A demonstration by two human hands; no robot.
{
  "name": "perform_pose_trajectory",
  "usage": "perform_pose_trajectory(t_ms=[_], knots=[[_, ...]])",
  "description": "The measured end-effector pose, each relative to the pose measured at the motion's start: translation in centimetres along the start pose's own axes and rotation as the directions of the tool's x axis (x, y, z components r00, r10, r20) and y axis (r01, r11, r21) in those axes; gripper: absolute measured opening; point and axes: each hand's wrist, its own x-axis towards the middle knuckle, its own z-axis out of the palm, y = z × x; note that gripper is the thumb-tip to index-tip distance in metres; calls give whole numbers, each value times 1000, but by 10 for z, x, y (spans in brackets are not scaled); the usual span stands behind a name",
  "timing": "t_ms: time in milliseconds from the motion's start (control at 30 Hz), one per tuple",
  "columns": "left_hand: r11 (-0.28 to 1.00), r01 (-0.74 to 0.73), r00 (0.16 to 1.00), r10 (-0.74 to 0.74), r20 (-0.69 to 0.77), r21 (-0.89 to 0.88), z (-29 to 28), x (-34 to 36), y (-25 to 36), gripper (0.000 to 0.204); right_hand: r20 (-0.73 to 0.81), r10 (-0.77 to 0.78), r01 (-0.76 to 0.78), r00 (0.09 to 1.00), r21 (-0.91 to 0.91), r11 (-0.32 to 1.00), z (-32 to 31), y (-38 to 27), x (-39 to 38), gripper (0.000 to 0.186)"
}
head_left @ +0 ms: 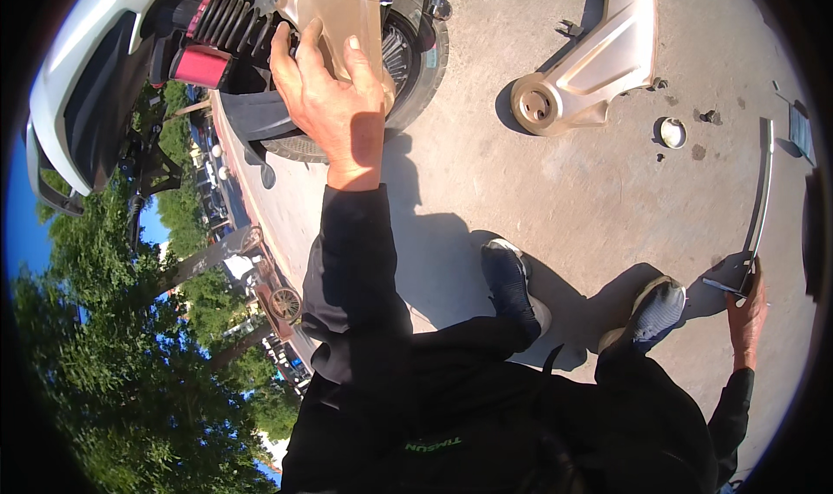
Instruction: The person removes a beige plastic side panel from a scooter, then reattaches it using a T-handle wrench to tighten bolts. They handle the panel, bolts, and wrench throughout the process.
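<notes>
My left hand (334, 103) rests with fingers spread on a gold-coloured cover (334, 12) beside the wheel of a motorbike or scooter. Just left of its fingers are a black coil spring (230, 23) and a red cylinder (201, 66); the tyre (434, 69) shows behind the wrist. Far to the right and low down, my right hand (748, 316) has its fingers closed around the bent end of a long, thin metal bar (767, 181). A shorter arm of this bar points left from the hand. The bar looks like an L-shaped wrench, though its exact kind is unclear.
A second gold-coloured cover (599, 69) with a round end lies on the concrete. Nearby are a small round dish (672, 133) and several dark small parts (710, 117). A blue flat object (800, 134) lies at the far right. My shoes (514, 286) stand between the hands.
</notes>
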Motion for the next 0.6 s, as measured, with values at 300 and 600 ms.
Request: perform_pose_trajectory(t_ms=[300,600], knots=[[617,-591,797,351,491,519,11,12,-35,62,-24,-13,13,1000,-2,1000,-1,-3,-4,95],[597,-639,739,304,601,484,10,3,-37,71,9,12,-11,1000,-38,999,-8,-3,-4,93]])
